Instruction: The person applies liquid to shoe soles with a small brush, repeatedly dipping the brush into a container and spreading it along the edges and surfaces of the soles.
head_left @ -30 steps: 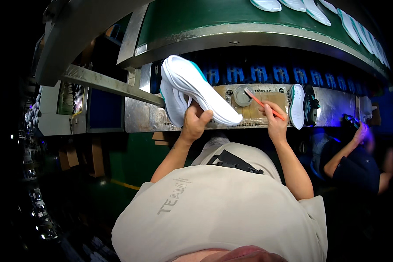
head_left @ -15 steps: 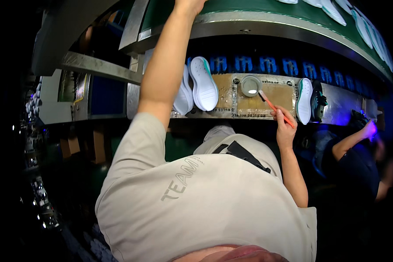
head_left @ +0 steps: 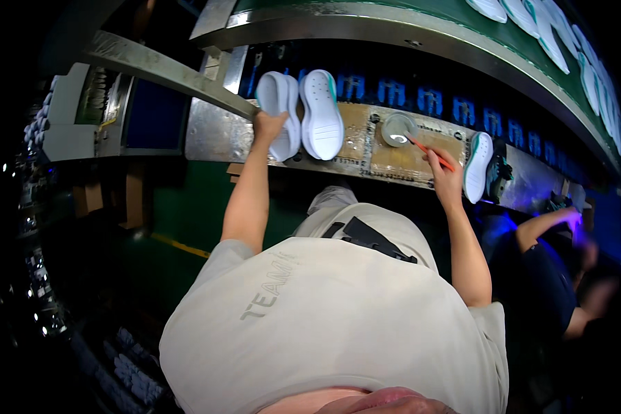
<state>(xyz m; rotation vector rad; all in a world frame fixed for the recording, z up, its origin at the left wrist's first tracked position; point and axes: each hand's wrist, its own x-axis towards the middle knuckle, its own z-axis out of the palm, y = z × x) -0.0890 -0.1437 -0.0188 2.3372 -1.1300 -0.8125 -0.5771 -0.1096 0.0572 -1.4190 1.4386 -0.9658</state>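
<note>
Standing near the bench (head_left: 210,131), I note two hands working well apart. The left hand (head_left: 268,126) is at the near left edge of a white sole (head_left: 272,95), fingers partly curled across it; from here I cannot tell whether they grip or merely rest. That sole lies at the left of the work area, overlapping or pressed close to another pale piece, probably so the left arm can get to it without crossing the body. A second white sole (head_left: 322,114) lies just right of it, holed face up, teal along one edge. The right hand (head_left: 446,174) is closed about an orange-handled brush (head_left: 447,165), pinched pen-fashion, a hold that likely favours fine control. Its head slants to the rim of a small clear tub (head_left: 386,129); whether it touches the contents is unclear. The tub sits on taped cardboard (head_left: 400,163), perhaps as protection against drips, and close to the brush hand, which keeps the reach short. Farther right, another white sole (head_left: 478,169) lies beside a dark shoe (head_left: 498,176), both outside the brush's space.
</note>
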